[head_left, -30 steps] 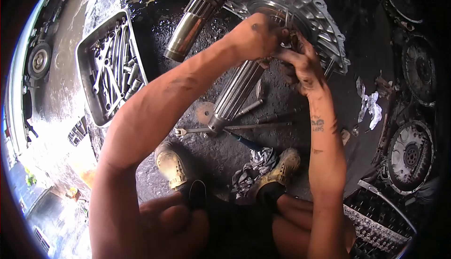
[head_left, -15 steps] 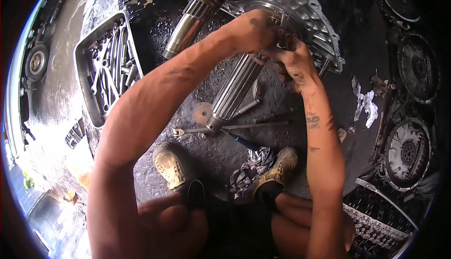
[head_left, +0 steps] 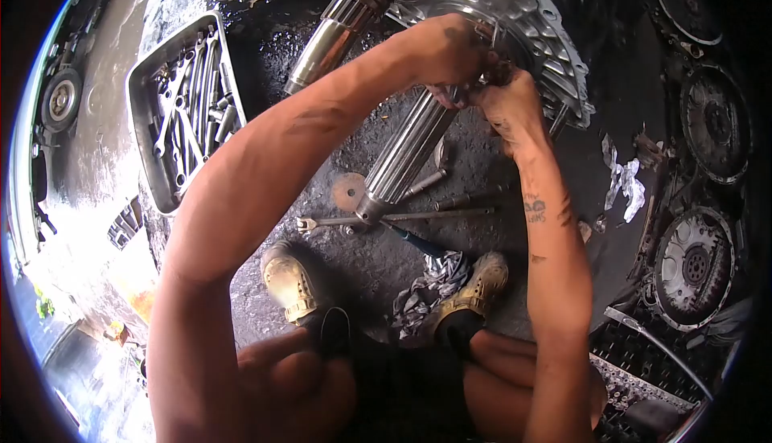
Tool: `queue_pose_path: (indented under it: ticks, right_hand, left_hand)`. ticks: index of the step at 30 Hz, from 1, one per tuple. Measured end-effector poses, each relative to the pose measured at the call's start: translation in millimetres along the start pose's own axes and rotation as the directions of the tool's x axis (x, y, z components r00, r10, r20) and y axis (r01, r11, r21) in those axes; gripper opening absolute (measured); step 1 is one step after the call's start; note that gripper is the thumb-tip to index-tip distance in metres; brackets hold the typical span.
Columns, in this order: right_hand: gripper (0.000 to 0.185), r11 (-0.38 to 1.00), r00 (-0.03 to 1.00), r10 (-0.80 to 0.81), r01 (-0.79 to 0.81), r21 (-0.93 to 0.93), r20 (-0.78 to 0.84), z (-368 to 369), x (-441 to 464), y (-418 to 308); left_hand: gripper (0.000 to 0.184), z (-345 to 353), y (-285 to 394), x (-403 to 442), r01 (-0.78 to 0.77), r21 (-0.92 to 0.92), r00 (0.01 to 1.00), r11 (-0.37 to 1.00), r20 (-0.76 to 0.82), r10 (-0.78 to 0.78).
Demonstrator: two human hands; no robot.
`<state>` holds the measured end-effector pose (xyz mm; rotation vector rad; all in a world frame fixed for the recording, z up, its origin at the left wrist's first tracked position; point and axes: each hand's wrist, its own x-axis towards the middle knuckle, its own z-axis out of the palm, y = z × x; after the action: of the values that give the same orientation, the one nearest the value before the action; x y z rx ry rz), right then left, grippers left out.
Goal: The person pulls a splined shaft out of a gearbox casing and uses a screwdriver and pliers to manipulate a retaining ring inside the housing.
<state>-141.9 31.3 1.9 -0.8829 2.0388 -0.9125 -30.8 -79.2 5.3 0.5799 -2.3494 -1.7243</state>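
Both hands meet at the base of a splined shaft (head_left: 408,149) that sticks out of a ribbed metal housing (head_left: 556,61). My left hand (head_left: 458,51) is closed with its fingers curled around something dark at the shaft's base, which I cannot make out. Pressed close beside it, my right hand (head_left: 508,104) is also closed, its fingertips hidden behind the palm and the other hand. A thin metal piece (head_left: 485,31) shows just above the fingers. To the left, a second, smoother shaft (head_left: 334,34) with a ringed collar rises from the same housing.
A metal tray (head_left: 138,144) of wrenches and sockets stands at the left. Below the shaft lie a long wrench (head_left: 322,223), a screwdriver (head_left: 414,239), a round disc (head_left: 350,192) and a crumpled rag (head_left: 434,290). Round plates (head_left: 696,266) line the right side.
My right hand has turned slightly, with its back now more toward me. Both hands stay at the base of the shaft. The view has shifted a little.
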Motion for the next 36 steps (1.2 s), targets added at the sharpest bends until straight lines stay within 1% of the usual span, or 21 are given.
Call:
queue_pose_path:
  ticks: [2,3,5,9,11,13,15,17,19,20,21,22,25,26,28,29,31,33,34,35,36]
  right_hand:
    - [0.026,0.995,0.995,-0.097,0.096,-0.039,-0.039,0,8,11]
    - [0.026,0.995,0.994,-0.097,0.095,-0.042,-0.043,-3,9,9]
    - [0.034,0.969,0.996,0.074,-0.083,-0.231,-0.049,-9,10,5]
    - [0.023,0.987,0.998,-0.015,0.004,-0.161,-0.066,-7,16,14]
    - [0.020,0.968,0.993,0.012,-0.042,-0.246,-0.121,-4,13,8]
    - [0.016,0.985,0.993,-0.039,0.019,-0.173,-0.115,-2,6,-1]
    - [0.010,0.972,0.993,0.069,-0.088,-0.218,-0.092,-5,-2,-14]
    - [0.013,0.973,0.994,0.065,-0.083,-0.215,-0.088,-5,8,3]
    - [0.016,0.955,0.993,-0.009,-0.026,-0.296,-0.114,-6,12,8]
    - [0.018,0.948,0.984,0.143,-0.168,-0.271,-0.108,-6,9,0]
    - [0.018,0.945,0.982,0.157,-0.180,-0.273,-0.103,-7,7,-3]
    - [0.017,0.951,0.987,0.130,-0.152,-0.270,-0.100,-7,6,-4]
    - [0.017,0.963,0.993,0.033,-0.061,-0.262,-0.110,-7,14,10]
    - [0.017,0.961,0.992,0.032,-0.065,-0.271,-0.123,-8,15,11]
    - [0.017,0.956,0.991,0.034,-0.070,-0.284,-0.130,-8,13,10]
    - [0.017,0.962,0.992,0.041,-0.070,-0.264,-0.116,-9,11,9]
    - [0.017,0.969,0.994,0.042,-0.066,-0.239,-0.103,-9,12,7]
    - [0.016,0.941,0.989,0.039,-0.084,-0.329,-0.141,-7,13,6]
    - [0.016,0.942,0.989,0.033,-0.078,-0.325,-0.141,-6,11,5]
    - [0.017,0.945,0.987,0.065,-0.107,-0.308,-0.144,-6,9,4]
    - [0.018,0.947,0.985,0.096,-0.135,-0.292,-0.146,-6,9,1]
  left_hand:
    - [0.035,2,9,-3,0.188,-0.216,0.982,0.958,0.015,-0.189]
    - [0.035,1,14,-3,0.184,-0.218,0.983,0.958,0.017,-0.185]
    - [0.034,-3,20,-4,0.237,-0.085,0.970,0.968,0.079,-0.230]
    - [0.037,0,15,-7,0.115,-0.014,0.993,0.993,0.041,-0.114]
    - [0.041,1,8,-12,0.125,-0.028,0.990,0.992,-0.061,-0.126]
    - [0.044,5,-5,-20,0.122,-0.011,0.985,0.992,-0.120,-0.123]
    - [0.045,11,-17,-39,0.187,0.008,0.904,0.982,-0.393,-0.169]
    - [0.033,18,-8,-76,0.135,-0.020,0.891,0.991,-0.435,-0.130]
    - [0.026,36,9,-124,0.068,-0.051,0.956,0.996,-0.282,-0.079]
    - [0.025,51,11,-146,-0.028,-0.056,0.987,0.998,-0.160,0.018]
    - [0.024,71,8,-167,-0.119,-0.076,0.993,0.990,-0.036,0.116]
    - [0.029,90,6,-184,-0.117,0.032,0.983,0.993,0.146,0.111]
    - [0.053,145,-19,-206,-0.168,0.274,0.814,0.947,0.581,-0.023]
    - [0.053,162,-34,-204,-0.171,0.271,0.814,0.947,0.580,-0.019]
    - [0.066,184,-55,-192,-0.254,0.464,0.726,0.849,0.671,-0.150]
    - [0.062,189,-61,-184,-0.237,0.533,0.690,0.813,0.681,-0.245]
    - [0.060,204,-77,-178,-0.141,0.563,0.764,0.814,0.585,-0.272]
    - [0.055,217,-88,-173,-0.066,0.550,0.762,0.833,0.567,-0.313]
    - [0.050,220,-91,-171,0.009,0.528,0.760,0.849,0.549,-0.349]
    - [0.050,222,-95,-170,0.009,0.534,0.765,0.845,0.541,-0.350]
    - [0.044,222,-95,-169,0.112,0.492,0.787,0.863,0.487,-0.379]
